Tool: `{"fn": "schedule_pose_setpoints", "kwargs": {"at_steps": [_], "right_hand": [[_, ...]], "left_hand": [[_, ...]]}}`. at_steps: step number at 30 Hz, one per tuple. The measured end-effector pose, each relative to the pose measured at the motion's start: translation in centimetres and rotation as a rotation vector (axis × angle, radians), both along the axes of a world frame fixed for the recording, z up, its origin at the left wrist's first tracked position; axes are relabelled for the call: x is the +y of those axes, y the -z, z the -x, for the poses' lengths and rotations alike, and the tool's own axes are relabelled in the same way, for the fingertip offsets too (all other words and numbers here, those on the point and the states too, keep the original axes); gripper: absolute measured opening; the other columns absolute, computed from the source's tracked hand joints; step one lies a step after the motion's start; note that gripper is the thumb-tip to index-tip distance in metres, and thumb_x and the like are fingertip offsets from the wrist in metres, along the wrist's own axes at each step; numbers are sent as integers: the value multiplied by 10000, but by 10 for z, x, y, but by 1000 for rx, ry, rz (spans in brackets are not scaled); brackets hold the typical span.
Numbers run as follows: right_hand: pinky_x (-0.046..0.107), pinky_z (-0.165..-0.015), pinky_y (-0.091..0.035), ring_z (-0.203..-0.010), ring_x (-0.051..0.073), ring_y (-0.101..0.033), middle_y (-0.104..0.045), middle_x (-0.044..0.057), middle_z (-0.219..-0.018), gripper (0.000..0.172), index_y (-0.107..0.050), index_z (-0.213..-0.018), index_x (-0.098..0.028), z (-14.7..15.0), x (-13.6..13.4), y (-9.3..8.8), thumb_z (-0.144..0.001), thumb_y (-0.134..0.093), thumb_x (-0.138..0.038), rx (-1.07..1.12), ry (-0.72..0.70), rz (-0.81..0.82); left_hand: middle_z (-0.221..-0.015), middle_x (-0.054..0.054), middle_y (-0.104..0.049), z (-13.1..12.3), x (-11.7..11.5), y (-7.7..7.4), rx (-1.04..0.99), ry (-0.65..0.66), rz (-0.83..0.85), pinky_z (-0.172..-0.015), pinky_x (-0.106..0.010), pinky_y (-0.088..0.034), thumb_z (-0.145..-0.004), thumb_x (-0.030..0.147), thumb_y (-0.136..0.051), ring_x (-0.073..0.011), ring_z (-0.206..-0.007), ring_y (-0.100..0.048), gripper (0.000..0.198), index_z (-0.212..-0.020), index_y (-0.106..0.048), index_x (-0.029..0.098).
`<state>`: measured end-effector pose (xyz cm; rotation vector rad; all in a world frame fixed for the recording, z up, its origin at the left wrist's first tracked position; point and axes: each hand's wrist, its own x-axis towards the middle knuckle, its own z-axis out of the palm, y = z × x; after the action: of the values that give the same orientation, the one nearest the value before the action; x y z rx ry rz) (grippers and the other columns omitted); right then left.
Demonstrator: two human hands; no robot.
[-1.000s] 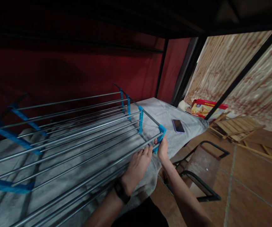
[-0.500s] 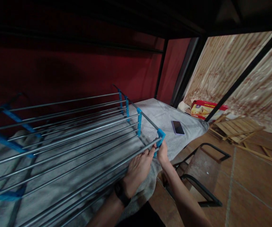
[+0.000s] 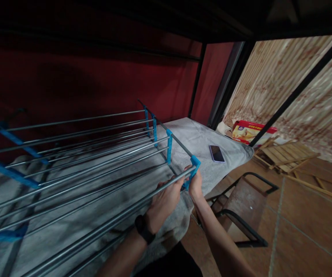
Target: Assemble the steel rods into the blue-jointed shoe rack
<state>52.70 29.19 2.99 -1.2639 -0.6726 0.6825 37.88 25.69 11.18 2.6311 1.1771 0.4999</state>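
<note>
A clothes drying rack of grey metal rods [image 3: 102, 163] with blue plastic joints lies across a grey cloth-covered surface. My right hand [image 3: 195, 186] is closed around the blue corner bracket [image 3: 194, 161] at the rack's near right end. Beside it, my left hand [image 3: 166, 198], with a black watch [image 3: 144, 229] on the wrist, reaches under the front rod, its fingers bent against the rod ends at the same bracket. The front rod and the bracket partly hide the fingertips of both hands. Another blue bracket [image 3: 169, 146] stands farther along the end bar.
A phone [image 3: 217, 153] lies on the grey cloth [image 3: 180, 125] right of the rack. A metal-framed chair [image 3: 247, 200] stands on the tiled floor below. Black frame posts [image 3: 232, 84], a red box [image 3: 249, 130] and folded wooden slats [image 3: 289, 156] are beyond.
My left hand has slid slightly down and left beneath the front rod. Lower rods near the second bracket now slope and converge. My right hand stays on the corner bracket.
</note>
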Motion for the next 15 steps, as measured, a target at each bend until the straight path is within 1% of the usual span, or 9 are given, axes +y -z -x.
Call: {"fn": "schedule_pose_setpoints", "kwargs": {"at_steps": [2,5,10,15], "right_hand": [[275,-444,-362,-452,136,-401,-453,-52,-524,410,-563,-746,-235,1,-2,-2,-831,-406,-605,57,-16,20],[272,-455,-375,-474,135,-433,-505,-32,-557,400,-562,-726,-231,0,-3,-6,-823,-421,-592,118,-34,41],[266,-470,-371,-486,129,-439,-517,-27,-545,390,-563,-684,-225,0,-5,-8,-831,-446,-567,157,-31,66],[271,-460,-357,-462,126,-416,-494,-34,-513,416,-545,-652,-224,1,-5,-6,-819,-458,-596,161,3,88]], "left_hand": [[-1223,-25,-703,-2,1,2,5,-3,0,-918,-318,-514,-1002,169,-356,-190,-1014,-689,515,-1475,-404,368],[-1276,-47,-679,-3,2,5,23,-23,-26,-972,-341,-501,-1006,195,-364,-209,-1117,-658,508,-1482,-401,369],[-1181,-66,-718,-3,-1,7,0,-29,30,-919,-327,-528,-1027,239,-325,-212,-1047,-690,487,-1497,-397,340],[-1197,-64,-720,-3,2,5,-77,9,102,-1006,-360,-495,-1027,262,-321,-223,-1075,-684,476,-1486,-425,338]]}}
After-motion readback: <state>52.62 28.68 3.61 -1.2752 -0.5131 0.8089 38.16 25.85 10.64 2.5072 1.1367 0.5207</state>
